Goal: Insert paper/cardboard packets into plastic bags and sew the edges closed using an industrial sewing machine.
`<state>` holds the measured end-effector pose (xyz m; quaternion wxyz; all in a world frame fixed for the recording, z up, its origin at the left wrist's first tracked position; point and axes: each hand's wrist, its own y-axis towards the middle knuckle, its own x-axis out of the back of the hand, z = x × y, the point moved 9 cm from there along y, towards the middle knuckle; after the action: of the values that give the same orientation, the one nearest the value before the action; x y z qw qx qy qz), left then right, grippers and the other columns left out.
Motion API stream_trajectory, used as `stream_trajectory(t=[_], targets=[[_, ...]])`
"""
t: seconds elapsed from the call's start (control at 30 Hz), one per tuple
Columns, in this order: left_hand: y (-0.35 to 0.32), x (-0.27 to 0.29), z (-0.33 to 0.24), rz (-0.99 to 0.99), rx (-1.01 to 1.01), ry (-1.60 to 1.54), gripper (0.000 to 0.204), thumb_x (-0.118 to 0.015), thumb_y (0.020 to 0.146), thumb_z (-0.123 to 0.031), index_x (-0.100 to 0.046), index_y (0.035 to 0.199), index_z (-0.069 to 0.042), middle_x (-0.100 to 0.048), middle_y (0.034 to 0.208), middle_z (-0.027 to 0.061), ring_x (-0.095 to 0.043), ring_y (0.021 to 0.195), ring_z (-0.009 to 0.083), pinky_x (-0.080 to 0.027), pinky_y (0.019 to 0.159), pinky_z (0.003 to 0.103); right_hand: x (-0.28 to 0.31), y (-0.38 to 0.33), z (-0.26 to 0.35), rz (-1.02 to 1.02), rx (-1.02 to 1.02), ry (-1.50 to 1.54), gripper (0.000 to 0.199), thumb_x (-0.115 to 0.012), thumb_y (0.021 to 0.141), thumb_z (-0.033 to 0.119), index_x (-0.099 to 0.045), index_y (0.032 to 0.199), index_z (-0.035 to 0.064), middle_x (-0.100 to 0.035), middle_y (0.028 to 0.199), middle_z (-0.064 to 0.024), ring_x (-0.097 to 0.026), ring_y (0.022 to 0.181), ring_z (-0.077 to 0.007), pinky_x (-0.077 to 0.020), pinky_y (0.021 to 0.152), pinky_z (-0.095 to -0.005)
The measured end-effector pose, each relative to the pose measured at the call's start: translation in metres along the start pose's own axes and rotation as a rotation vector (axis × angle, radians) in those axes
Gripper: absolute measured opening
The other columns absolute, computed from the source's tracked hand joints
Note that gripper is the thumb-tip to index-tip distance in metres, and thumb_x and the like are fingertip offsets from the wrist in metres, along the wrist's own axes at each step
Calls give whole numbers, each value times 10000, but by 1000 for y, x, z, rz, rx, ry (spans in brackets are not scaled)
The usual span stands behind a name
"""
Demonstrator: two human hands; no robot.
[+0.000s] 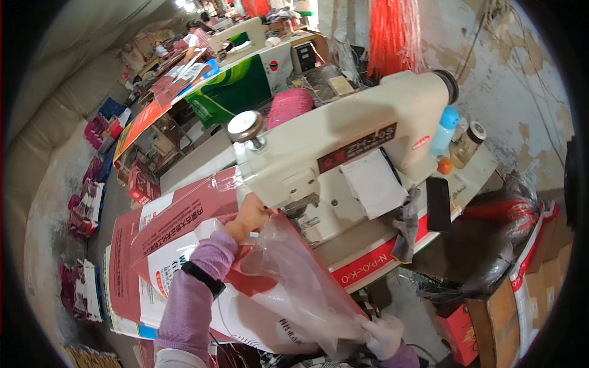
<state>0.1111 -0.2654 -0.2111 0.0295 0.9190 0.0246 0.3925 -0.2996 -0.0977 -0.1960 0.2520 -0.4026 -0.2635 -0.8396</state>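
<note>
Head view: plastic bag [294, 276] runs from sewing machine [343, 147] toward lower right.

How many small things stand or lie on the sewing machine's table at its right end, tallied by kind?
Blue plastic bottle: 1
Brown glass jar with a metal lid: 1
Small orange ball: 1
Flat black phone: 1
Grey cloth rag: 1
Total: 5

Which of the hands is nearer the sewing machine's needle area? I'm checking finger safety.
Left. The left hand presses the red-and-white bag right beside the sewing machine head; the right hand grips the clear plastic liner well below, away from it.
</note>
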Motion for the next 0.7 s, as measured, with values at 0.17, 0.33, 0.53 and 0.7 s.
stream_trajectory(t=[0.17,0.33,0.53,0.7], targets=[[-24,-8,-67,63,-415,382,406,-633,692,4,-741,1031,-192,-698,832,98,-665,694,273,-544,647,347,-64,-13,-59,58,-206,335,230,-641,784,219,-755,980,178,-622,655,-106,-620,582,-314,-498,581,-385],[-20,-17,-66,302,-425,526,317,-596,751,-69,-732,1015,-179,-678,880,83,-646,722,295,-545,646,390,-38,-33,-43,132,-389,471,201,-648,832,231,-750,999,188,-675,743,-139,-677,658,-291,-532,603,-346],[-68,-56,-145,297,-332,517,339,-602,808,-174,-671,1130,-93,-666,1045,80,-627,952,270,-482,878,402,-77,30,-30,80,-285,490,170,-603,798,113,-710,930,114,-624,721,-173,-635,648,-338,-493,574,-392],[-116,-14,-88,646,-32,674,304,-580,821,-272,-664,1061,-106,-643,1022,72,-590,962,270,-408,897,516,-94,137,-7,-44,-223,616,282,-552,892,153,-688,1139,167,-646,819,-200,-653,693,-339,-515,629,-410]])
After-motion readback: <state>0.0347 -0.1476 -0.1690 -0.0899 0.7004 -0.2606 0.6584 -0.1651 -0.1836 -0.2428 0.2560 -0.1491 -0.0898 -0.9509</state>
